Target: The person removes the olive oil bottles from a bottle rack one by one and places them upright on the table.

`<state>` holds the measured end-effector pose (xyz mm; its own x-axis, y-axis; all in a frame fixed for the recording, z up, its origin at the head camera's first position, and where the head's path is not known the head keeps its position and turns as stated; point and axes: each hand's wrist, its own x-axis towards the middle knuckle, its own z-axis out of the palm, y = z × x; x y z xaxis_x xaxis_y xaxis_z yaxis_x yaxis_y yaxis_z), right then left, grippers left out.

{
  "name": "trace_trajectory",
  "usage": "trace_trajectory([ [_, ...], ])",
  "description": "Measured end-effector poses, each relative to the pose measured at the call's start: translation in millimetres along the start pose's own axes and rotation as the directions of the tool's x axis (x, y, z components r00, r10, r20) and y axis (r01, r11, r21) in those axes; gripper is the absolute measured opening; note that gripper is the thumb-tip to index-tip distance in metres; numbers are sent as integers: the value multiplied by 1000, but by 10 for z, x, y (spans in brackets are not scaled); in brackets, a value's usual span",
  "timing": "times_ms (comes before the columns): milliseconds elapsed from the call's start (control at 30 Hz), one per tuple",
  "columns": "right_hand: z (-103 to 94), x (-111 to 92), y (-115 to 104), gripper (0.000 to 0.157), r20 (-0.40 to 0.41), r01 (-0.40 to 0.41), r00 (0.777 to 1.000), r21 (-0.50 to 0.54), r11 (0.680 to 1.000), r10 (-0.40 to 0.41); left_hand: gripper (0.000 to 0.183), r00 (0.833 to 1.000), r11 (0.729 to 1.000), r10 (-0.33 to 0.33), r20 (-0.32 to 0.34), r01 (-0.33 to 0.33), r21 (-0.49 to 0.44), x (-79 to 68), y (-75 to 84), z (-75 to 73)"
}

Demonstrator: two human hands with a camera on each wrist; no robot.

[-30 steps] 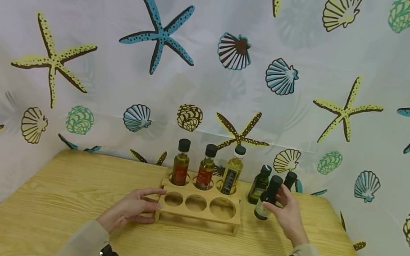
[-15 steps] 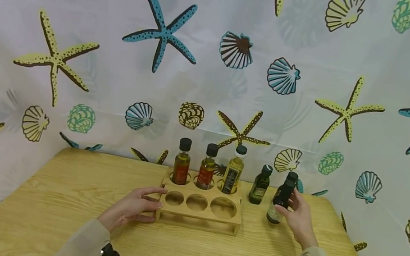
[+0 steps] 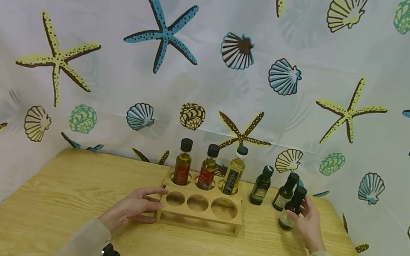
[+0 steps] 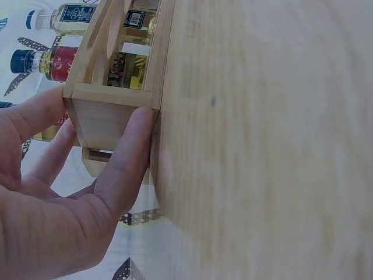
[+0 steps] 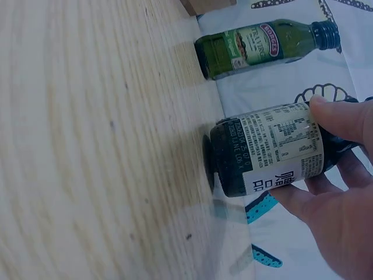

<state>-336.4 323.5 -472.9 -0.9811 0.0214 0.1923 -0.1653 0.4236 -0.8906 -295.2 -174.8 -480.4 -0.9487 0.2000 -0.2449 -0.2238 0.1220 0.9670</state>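
My right hand (image 3: 309,224) grips a dark glass bottle (image 5: 282,149) with a black cap and a pale printed label. It leans slightly, at the right front of another dark bottle (image 3: 284,192); whether its base touches the table cannot be told. My left hand (image 3: 133,207) rests its extended fingers against the left end of a two-tier wooden bottle rack (image 3: 198,220). Two red-labelled bottles (image 3: 182,170) and a pale yellow oil bottle (image 3: 234,176) stand in the rack's back row. The front row's round holes hold nothing.
A green olive oil bottle (image 5: 265,46) stands upright between the rack and the dark bottles. The wooden table (image 3: 96,182) meets a white curtain (image 3: 106,78) printed with starfish and shells along its back and sides.
My right hand has carried the dark bottle rightward, past the front of the other dark bottle, which now shows more fully. My left hand stays against the rack.
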Motion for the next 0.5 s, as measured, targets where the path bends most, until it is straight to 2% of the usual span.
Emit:
trace_trajectory([
  [200, -83, 4, 46, 82, -15, 2, 1000, -9, 1000, -2, 52, 1000, 1000, -8, -8, 8, 2, -13, 23, 4],
  [500, -151, -6, 62, 87, -23, -82, 996, 21, 996, 82, 52, 1000, 1000, -7, -2, 7, 2, -15, 8, 9],
])
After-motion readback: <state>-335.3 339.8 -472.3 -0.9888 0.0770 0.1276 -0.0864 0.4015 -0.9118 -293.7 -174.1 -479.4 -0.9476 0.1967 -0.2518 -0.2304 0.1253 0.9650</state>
